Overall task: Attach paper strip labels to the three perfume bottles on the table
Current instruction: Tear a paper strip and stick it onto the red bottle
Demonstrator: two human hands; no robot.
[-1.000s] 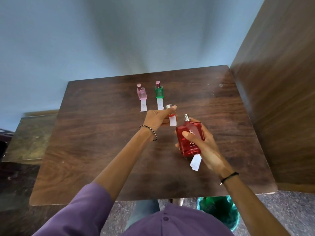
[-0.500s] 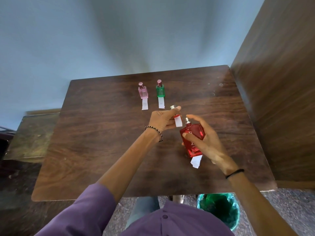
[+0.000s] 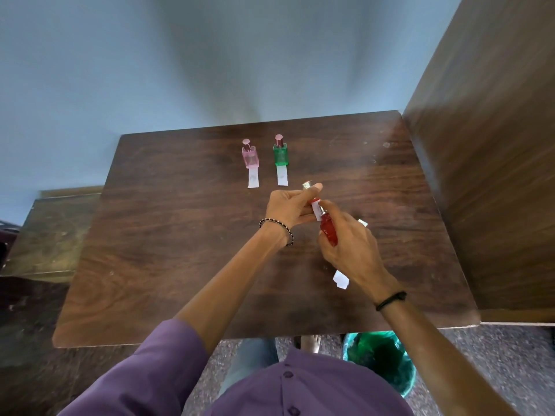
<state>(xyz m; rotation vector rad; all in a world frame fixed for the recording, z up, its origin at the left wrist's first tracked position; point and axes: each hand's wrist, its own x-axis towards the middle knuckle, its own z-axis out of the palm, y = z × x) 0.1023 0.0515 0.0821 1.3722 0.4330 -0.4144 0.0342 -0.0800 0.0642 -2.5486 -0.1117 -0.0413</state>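
Note:
My right hand (image 3: pixel 351 247) grips a red perfume bottle (image 3: pixel 328 231) above the middle of the wooden table (image 3: pixel 168 265). A white paper strip (image 3: pixel 340 279) hangs from under that hand. My left hand (image 3: pixel 289 207) pinches a small red and white cap with a silver top (image 3: pixel 309 185) and a white paper strip (image 3: pixel 316 209), right at the red bottle's sprayer. Farther back stand a pink bottle (image 3: pixel 250 156) and a green bottle (image 3: pixel 280 153), each with a white strip, the pink bottle's strip (image 3: pixel 253 178) and the green bottle's strip (image 3: pixel 282 175), lying in front of it.
A tall wooden panel (image 3: pixel 492 163) borders the table on the right. A green bin (image 3: pixel 381 360) stands on the floor under the table's near edge. A lower dark surface (image 3: pixel 45 235) lies to the left. A blue wall is behind.
My right hand has turned the red bottle edge-on and brought it up to my left hand. The cap and the sprayer now meet.

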